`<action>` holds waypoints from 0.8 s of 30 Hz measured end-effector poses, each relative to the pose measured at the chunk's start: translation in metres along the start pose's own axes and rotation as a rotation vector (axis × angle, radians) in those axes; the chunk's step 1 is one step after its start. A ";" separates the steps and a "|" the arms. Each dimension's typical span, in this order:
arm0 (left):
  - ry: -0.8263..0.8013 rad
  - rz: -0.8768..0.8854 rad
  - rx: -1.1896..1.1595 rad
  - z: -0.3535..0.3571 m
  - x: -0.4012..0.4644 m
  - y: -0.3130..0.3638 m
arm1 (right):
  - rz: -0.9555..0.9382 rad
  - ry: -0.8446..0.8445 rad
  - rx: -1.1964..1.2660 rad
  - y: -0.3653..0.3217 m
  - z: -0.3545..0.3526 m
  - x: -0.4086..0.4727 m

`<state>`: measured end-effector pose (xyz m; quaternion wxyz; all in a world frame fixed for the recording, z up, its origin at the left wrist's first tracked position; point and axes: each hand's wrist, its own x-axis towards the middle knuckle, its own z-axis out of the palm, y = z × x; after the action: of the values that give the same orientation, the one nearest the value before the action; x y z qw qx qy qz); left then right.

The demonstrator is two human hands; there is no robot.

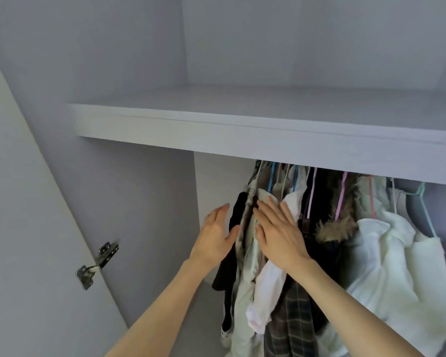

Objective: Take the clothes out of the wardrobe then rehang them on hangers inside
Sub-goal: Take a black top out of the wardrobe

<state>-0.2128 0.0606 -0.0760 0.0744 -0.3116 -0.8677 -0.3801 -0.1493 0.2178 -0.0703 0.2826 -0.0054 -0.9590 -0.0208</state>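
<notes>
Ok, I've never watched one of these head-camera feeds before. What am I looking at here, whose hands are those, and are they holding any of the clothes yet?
There is one picture, taken by a wide-angle camera on the person's head, looking forward into an open wardrobe. No machine is involved: the two bare arms coming up from the bottom are the wearer's own. The left hand is open beside the leftmost dark garment. The right hand lies flat, fingers straight, on the white garments next to it. Neither hand grips anything. The clothes hang on coloured hangers under a shelf. The metal part at lower left is the door hinge.
</notes>
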 end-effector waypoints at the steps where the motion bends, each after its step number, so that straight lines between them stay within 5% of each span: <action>1: -0.006 0.000 -0.002 0.000 0.006 -0.002 | 0.003 0.013 -0.001 0.003 0.003 -0.002; 12: 0.111 -0.143 -0.102 0.015 0.065 0.002 | 0.049 0.015 -0.012 0.010 0.007 -0.013; 24: 0.332 -0.041 -0.219 -0.017 0.041 0.012 | 0.066 -0.004 0.057 0.012 0.010 -0.016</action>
<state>-0.2400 0.0746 -0.0422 0.1741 -0.2330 -0.8034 -0.5196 -0.1404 0.2298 -0.0867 0.2811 -0.0289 -0.9591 0.0159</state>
